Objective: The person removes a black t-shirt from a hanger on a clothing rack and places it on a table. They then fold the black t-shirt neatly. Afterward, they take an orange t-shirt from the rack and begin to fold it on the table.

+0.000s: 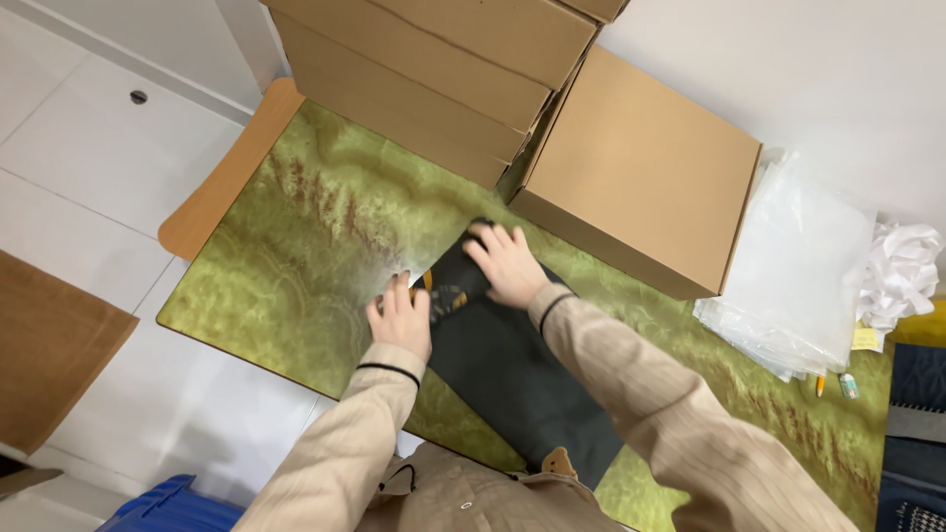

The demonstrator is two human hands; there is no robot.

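A dark flat piece of cloth [512,369] lies on the green patterned mat [305,256] that covers the table. My left hand [401,317] rests flat on the cloth's near-left corner, next to a small orange and black tag [445,296]. My right hand [506,262] presses down with spread fingers on the far end of the cloth. Both arms wear beige ribbed sleeves with dark cuffs. Neither hand grips anything that I can see; part of the cloth's edge is hidden under the palms.
Several brown cardboard boxes [645,167] stand stacked just beyond the hands. A pile of clear plastic bags [798,276] and crumpled white paper [902,271] lie at the right. The wooden table edge [222,182] shows at the left, white floor below, a blue bin [172,502] nearby.
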